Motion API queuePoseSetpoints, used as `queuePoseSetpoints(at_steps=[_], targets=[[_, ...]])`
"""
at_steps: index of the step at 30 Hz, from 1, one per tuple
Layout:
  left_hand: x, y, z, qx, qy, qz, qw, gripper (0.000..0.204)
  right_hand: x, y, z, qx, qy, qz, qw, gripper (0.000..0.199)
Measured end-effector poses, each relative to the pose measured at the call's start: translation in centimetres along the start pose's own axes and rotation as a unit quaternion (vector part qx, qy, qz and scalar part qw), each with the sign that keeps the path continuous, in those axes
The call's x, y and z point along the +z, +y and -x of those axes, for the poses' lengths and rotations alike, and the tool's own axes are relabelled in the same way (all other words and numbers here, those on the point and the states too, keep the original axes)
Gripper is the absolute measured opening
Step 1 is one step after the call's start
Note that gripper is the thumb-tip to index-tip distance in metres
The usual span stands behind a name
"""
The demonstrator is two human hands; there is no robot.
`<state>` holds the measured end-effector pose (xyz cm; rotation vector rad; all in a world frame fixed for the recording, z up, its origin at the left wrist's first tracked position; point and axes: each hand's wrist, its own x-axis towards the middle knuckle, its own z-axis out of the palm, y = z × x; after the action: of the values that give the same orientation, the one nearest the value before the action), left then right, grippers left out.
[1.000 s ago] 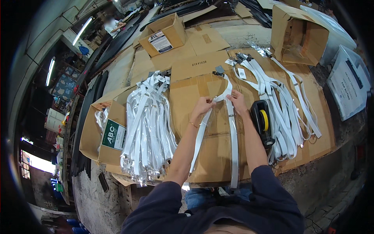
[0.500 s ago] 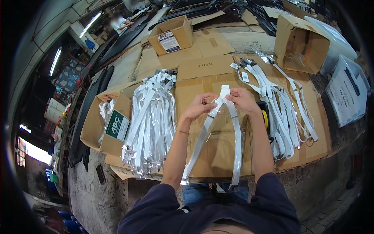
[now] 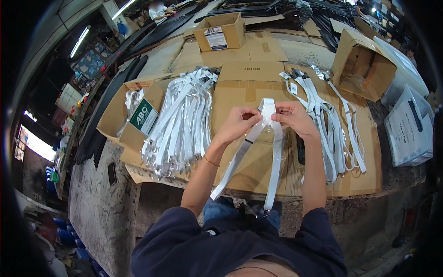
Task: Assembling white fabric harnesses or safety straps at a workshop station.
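Between my hands is a pair of white suspenders [image 3: 276, 159], held up at the join where the straps meet. Two straps spread down from it toward me, and their clip ends hang past the table's front edge. My left hand [image 3: 240, 123] pinches the left side of the join, thumb against fingers. On the other side, my right hand [image 3: 296, 119] grips with its thumb on the front of the join. A thick pile of white suspenders [image 3: 182, 120], many in clear plastic, lies left of my left hand. Another bunch of white suspenders [image 3: 318, 113] lies beyond my right forearm.
Flattened cardboard [image 3: 249, 94] covers the table. An open carton [image 3: 134, 108] stands left, another carton [image 3: 221, 32] at the back, and a tipped carton [image 3: 362, 64] back right. A clear plastic bin [image 3: 410, 131] sits far right; a phone [image 3: 111, 174] lies left. A person [image 3: 159, 13] is far off.
My hands have closed in on the join, the right thumb now across its front. The straps hang straighter. The whole view has shifted, and my right forearm hides more of a black-and-yellow object.
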<state>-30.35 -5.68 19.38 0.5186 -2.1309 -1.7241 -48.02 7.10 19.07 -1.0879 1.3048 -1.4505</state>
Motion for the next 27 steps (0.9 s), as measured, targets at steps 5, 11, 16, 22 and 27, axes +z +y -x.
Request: queuePoseSetpoints(at_steps=[5, 11, 16, 22, 27], targets=[[2.8, 1.4, 1.7, -0.011, 0.035, 0.054, 0.998, 0.022, -0.7, 0.0, 2.0, -0.029, 0.018, 0.037, 0.999, 0.036], [3.8, 1.6, 3.0, 0.008, 0.013, 0.067, 0.998, 0.020, -0.2, -2.4, 5.3, -0.075, 0.032, 0.083, 0.993, 0.032], [4.7, 1.1, 3.9, -0.016, -0.077, 0.309, 0.948, 0.016, -0.6, -3.0, 7.4, -0.087, 0.014, 0.019, 0.996, 0.021], [5.1, 0.7, 5.7, -0.023, -0.117, 0.345, 0.931, 0.020, -0.9, -3.4, 8.8, -0.096, -0.038, 0.050, 0.993, 0.017], [5.2, 0.0, 7.3, -0.008, -0.072, 0.313, 0.947, 0.024, -0.4, -3.7, 9.2, -0.075, -0.054, 0.075, 0.993, 0.019]])
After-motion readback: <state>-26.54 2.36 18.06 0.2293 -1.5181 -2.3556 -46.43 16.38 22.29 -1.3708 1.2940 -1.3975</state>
